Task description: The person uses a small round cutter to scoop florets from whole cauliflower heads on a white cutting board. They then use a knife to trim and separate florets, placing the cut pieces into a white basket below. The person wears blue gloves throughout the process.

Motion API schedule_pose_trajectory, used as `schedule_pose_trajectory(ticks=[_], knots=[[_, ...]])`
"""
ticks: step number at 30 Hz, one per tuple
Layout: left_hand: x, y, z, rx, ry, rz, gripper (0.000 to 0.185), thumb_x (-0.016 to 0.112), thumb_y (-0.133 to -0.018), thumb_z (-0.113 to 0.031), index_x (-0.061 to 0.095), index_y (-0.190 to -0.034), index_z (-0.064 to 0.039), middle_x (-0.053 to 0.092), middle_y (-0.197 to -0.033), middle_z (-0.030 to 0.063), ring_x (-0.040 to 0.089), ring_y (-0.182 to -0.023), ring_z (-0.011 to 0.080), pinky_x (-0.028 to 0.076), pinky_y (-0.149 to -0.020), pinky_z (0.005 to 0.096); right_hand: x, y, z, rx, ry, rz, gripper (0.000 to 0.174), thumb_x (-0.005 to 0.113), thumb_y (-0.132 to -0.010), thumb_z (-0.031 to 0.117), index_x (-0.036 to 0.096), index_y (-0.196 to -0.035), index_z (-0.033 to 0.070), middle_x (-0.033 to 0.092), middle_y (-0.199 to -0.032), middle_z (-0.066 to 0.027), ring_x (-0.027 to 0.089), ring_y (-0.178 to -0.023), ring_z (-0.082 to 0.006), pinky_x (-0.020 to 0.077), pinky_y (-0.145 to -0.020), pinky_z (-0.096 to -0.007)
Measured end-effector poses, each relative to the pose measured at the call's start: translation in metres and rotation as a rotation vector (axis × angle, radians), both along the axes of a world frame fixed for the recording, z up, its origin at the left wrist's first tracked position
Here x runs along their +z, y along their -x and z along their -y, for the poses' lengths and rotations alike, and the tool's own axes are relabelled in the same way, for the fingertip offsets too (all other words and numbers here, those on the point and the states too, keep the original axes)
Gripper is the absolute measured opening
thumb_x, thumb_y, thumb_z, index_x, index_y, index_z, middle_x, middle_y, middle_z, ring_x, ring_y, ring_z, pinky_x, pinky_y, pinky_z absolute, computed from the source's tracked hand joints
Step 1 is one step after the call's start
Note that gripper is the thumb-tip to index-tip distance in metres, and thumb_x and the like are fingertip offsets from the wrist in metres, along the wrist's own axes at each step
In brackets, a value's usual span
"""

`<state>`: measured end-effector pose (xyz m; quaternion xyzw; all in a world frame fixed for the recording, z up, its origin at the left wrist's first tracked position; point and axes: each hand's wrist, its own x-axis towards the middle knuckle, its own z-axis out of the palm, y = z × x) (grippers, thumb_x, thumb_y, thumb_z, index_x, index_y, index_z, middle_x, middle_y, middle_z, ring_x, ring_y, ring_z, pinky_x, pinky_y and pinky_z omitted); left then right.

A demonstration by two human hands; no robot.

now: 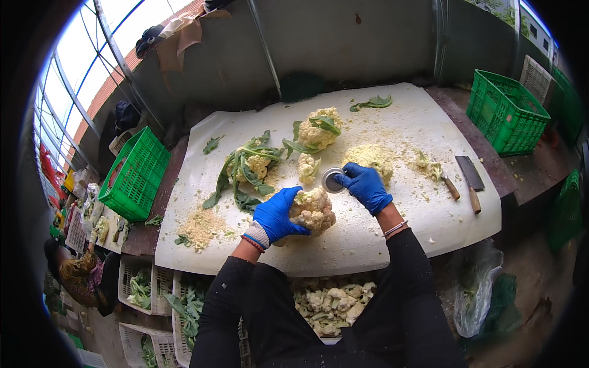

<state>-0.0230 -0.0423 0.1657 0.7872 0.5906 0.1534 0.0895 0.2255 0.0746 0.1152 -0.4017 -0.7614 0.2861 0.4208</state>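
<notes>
My left hand (275, 215), in a blue glove over a knitted one, grips a cauliflower head (315, 209) above the near side of the white-covered table (363, 257). In my blue-gloved right hand (367, 187) is a round metal tool (329, 181) with a rimmed face, close to that head. Its exact kind cannot be made out. Behind the right hand rests a pale, bare cauliflower head (372, 157). A small cauliflower piece (307, 168) lies beyond the held head. Two leafy heads sit farther off, one cauliflower (320, 131) at the back and another (255, 166) to the left.
A cleaver (470, 177) and a small knife (451, 187) lie at right. Green crates flank the table, left (135, 175) and right (508, 112). Below its near edge is a container of cauliflower pieces (338, 301). A person (83, 278) works at far left by leaf-filled crates (138, 301).
</notes>
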Motion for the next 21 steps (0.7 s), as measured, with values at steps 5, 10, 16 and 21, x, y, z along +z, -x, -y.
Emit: schedule_pose_trajectory(ticks=[5, 10, 16, 21], knots=[[-0.005, -0.006, -0.013, -0.075, 0.02, 0.14, 0.098, 0.094, -0.061, -0.046, 0.05, -0.141, -0.012, 0.062, -0.13, 0.0152, 0.063, -0.117, 0.0324, 0.051, -0.1, 0.0391, 0.009, 0.035, 0.028, 0.126, -0.219, 0.084, 0.024, 0.076, -0.09, 0.03, 0.07, -0.098, 0.008, 0.069, -0.083, -0.0164, 0.069, -0.071, -0.0247, 0.0542, -0.068, -0.0337], [0.009, -0.01, -0.003, 0.039, 0.037, 0.01, 0.1, 0.094, -0.061, -0.046, 0.049, -0.143, -0.011, 0.061, -0.133, 0.0155, 0.062, -0.119, 0.0329, 0.05, -0.102, 0.0396, 0.013, -0.004, 0.0, 0.041, 0.045, -0.037, 0.02, 0.076, -0.091, 0.022, 0.07, -0.099, 0.004, 0.074, -0.086, -0.0116, 0.07, -0.073, -0.015, 0.0552, -0.066, -0.0291], [0.002, -0.004, -0.008, -0.003, 0.059, 0.062, 0.104, 0.095, -0.059, -0.044, 0.047, -0.144, -0.009, 0.059, -0.135, 0.0145, 0.06, -0.123, 0.0316, 0.048, -0.104, 0.0394, 0.005, 0.02, 0.004, 0.072, -0.099, 0.041, 0.022, 0.073, -0.091, 0.03, 0.067, -0.092, 0.009, 0.07, -0.086, -0.014, 0.07, -0.076, -0.0289, 0.0555, -0.07, -0.0345], [0.003, -0.014, -0.009, -0.003, 0.036, 0.092, 0.1, 0.096, -0.06, -0.04, 0.048, -0.143, -0.01, 0.06, -0.134, 0.0143, 0.06, -0.122, 0.0308, 0.049, -0.103, 0.039, 0.006, 0.022, 0.011, 0.127, -0.108, -0.211, 0.023, 0.073, -0.09, 0.034, 0.068, -0.098, 0.013, 0.071, -0.089, -0.0138, 0.07, -0.081, -0.0334, 0.0551, -0.071, -0.0386]])
